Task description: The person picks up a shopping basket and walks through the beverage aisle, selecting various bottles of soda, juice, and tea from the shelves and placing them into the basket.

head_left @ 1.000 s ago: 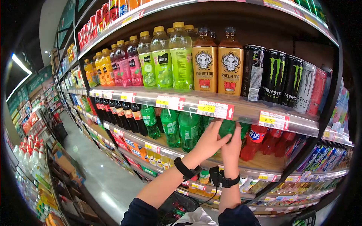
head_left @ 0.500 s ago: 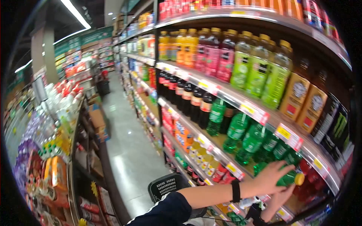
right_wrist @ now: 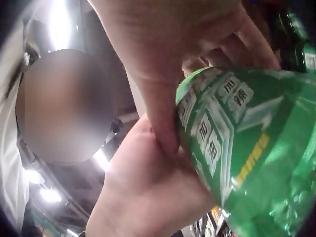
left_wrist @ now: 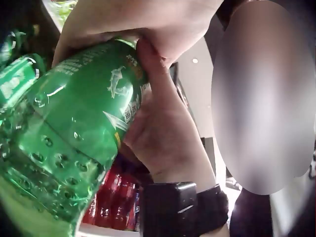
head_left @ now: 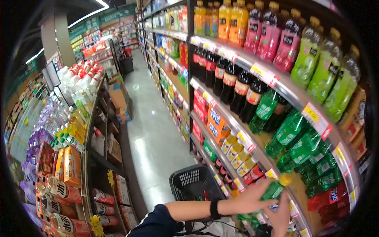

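Note:
A green plastic soda bottle (head_left: 273,191) with a yellow cap tilts in front of the shelf, held between both hands. My left hand (head_left: 249,196) grips it from the left; in the left wrist view its thumb (left_wrist: 153,58) lies along the label. From the right, my right hand (head_left: 278,215) holds the same bottle, and in the right wrist view its fingers (right_wrist: 254,42) wrap over the green label (right_wrist: 210,131). More green soda bottles (head_left: 302,148) stand on the shelf just beyond the hands.
A black shopping basket (head_left: 191,179) sits low to the left of the hands. Dark cola bottles (head_left: 233,85) and red soda bottles (head_left: 329,197) share the shelf with the green ones. Leftward runs an aisle floor (head_left: 146,134), bordered by a drinks display (head_left: 65,166).
Both hands have drawn the green bottle out from among the shelf bottles and back toward the body. The head view has turned left, bringing the aisle and basket into sight.

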